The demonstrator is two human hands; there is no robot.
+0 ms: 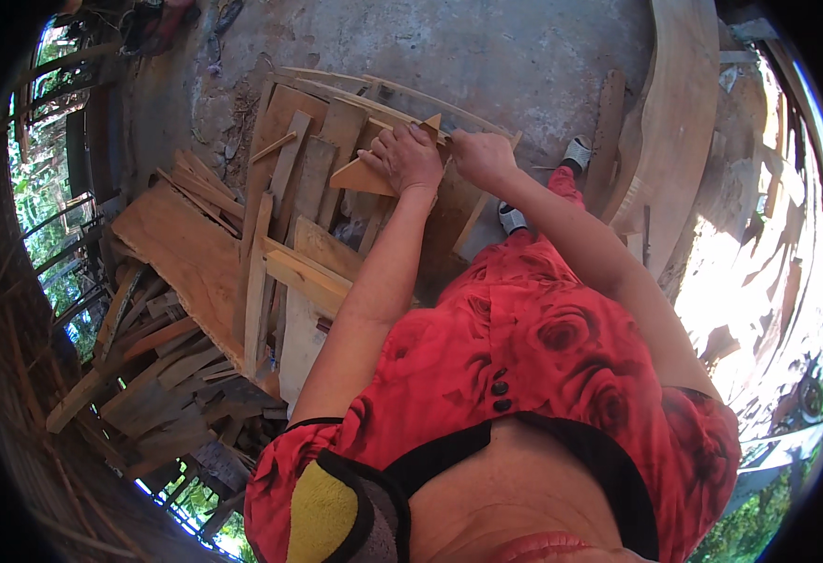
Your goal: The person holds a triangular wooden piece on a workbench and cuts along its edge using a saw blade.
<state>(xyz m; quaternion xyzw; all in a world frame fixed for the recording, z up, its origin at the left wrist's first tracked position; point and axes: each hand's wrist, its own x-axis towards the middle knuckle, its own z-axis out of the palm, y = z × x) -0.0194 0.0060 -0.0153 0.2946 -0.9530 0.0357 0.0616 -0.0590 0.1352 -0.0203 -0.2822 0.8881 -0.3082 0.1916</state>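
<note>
My left hand (pixel 404 161) presses down on a flat, light wooden triangle (pixel 358 177), its fingers curled over the edge. One pointed corner of the triangle shows beyond the knuckles. Close beside it, my right hand (pixel 484 159) is closed with fingers pinched together; what it holds, if anything, is hidden. Both hands are over a narrow wooden strip (pixel 365 100) on the far side of a pile of boards. Under my left forearm lie more loose planks (pixel 313 178).
A wide brown board (pixel 175 246) and a heap of scrap wood (pixel 163 385) lie to the left. On the right, a long plank (pixel 679 122) rests along the concrete floor (pixel 487 47). My shoes (pixel 512 219) are just right of the boards.
</note>
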